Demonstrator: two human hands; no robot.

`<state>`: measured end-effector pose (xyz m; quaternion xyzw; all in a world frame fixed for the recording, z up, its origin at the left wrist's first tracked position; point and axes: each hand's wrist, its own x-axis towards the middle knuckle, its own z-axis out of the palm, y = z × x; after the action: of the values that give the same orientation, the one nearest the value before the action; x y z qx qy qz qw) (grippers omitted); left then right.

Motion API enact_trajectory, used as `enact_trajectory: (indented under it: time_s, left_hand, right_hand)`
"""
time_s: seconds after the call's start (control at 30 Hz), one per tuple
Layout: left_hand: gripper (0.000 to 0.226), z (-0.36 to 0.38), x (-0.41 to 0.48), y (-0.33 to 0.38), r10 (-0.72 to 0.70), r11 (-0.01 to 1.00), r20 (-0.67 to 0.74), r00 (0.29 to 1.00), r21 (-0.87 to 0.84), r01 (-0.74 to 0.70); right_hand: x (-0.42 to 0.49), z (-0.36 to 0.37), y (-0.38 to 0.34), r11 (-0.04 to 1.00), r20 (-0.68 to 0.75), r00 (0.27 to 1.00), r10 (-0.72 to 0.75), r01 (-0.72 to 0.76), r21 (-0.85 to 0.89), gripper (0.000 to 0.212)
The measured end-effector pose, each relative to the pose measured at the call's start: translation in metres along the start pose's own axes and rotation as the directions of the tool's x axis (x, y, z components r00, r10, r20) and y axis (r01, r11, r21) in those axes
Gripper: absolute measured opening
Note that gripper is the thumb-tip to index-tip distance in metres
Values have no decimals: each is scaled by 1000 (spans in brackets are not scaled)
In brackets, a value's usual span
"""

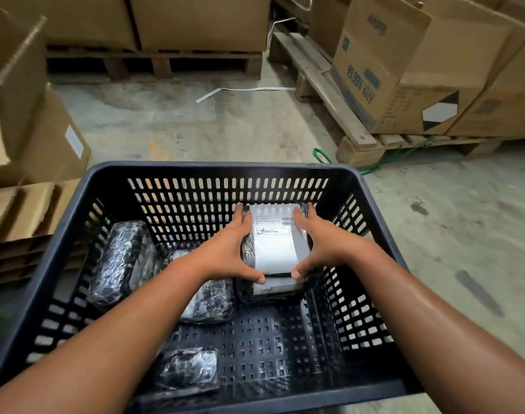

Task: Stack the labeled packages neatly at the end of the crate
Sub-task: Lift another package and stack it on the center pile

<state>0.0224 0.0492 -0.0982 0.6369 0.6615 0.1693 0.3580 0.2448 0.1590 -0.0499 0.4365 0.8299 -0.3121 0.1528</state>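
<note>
A dark slotted plastic crate stands on the floor in front of me. At its far right end a black-wrapped package with a white label lies on top of another labeled package. My left hand grips the top package's left side and my right hand grips its right side, thumbs on the near edge. Three more black wrapped packages lie in the crate: one leaning at the left wall, one in the middle, one near the front.
Cardboard boxes on wooden pallets stand to the right and at the back. More boxes and flattened cardboard sit at the left. A white strap and a green cord lie on the concrete floor.
</note>
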Motion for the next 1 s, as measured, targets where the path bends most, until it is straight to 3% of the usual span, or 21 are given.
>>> enact_trajectory:
  time_s: [0.27, 0.5, 0.6, 0.7, 0.87, 1.0]
  left_hand:
    - [152, 1, -6, 6, -14, 998, -31, 999, -67, 12]
    - [124, -52, -46, 18, -7, 986, -213, 977, -164, -29]
    - [114, -86, -71, 12, -12, 982, -295, 955, -181, -44]
    - [100, -108, -94, -7, -49, 979, -323, 945, -204, -19]
    - [101, -114, -115, -37, -118, 987, -267, 957, -134, 84]
    - [109, -107, -119, -49, -183, 983, -178, 967, -22, 182]
  right_hand:
    - [0, 2, 1, 998, 0, 1000, -1, 1, 65, 153]
    - [-12, -24, -16, 954, -110, 988, -108, 134, 269, 144]
    - [-10, -24, -50, 934, -177, 961, -211, 251, 253, 131]
    - [-5, -5, -91, 903, -196, 936, -294, 339, 263, 103]
    - [12, 61, -136, 891, -73, 930, -361, 367, 268, 90]
    - [29, 102, -145, 921, 26, 926, -376, 370, 124, 95]
